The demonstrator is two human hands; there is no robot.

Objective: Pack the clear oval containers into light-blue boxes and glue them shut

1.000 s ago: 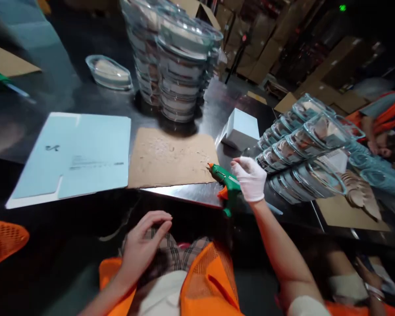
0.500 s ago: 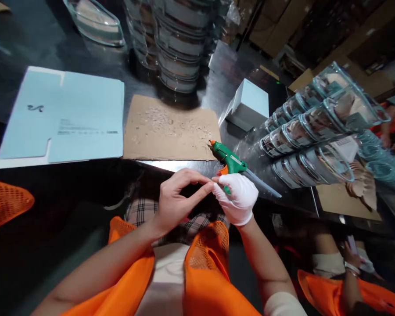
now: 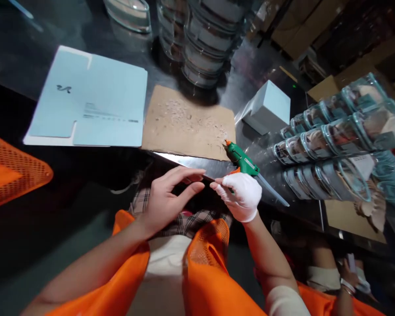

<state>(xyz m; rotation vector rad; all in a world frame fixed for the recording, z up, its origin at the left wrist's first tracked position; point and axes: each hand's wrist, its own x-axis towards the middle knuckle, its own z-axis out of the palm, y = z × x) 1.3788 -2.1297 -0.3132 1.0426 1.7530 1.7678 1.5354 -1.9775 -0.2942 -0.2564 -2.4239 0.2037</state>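
My left hand is bare, with thumb and fingers apart and nothing visible between them. Just right of it is my right hand, in a white glove that leaves the thumb and index tips bare. Its fingers curl round the handle of a green hot glue gun, most of which they hide. The gun's orange nozzle points up and left, over the right edge of a cardboard sheet. A translucent glue stick sticks out of its back. A small gap separates the two hands' fingertips.
Flat pale-blue printed box blanks lie left on the dark table. Stacked clear containers stand behind the cardboard. A pale box and rows of nested clear containers are to the right. A co-worker's hand shows lower right.
My left fingertips have parted from the right ones and moved slightly left, with the fingers opening. My view has shifted, so the table things appear further right, except near the hands.
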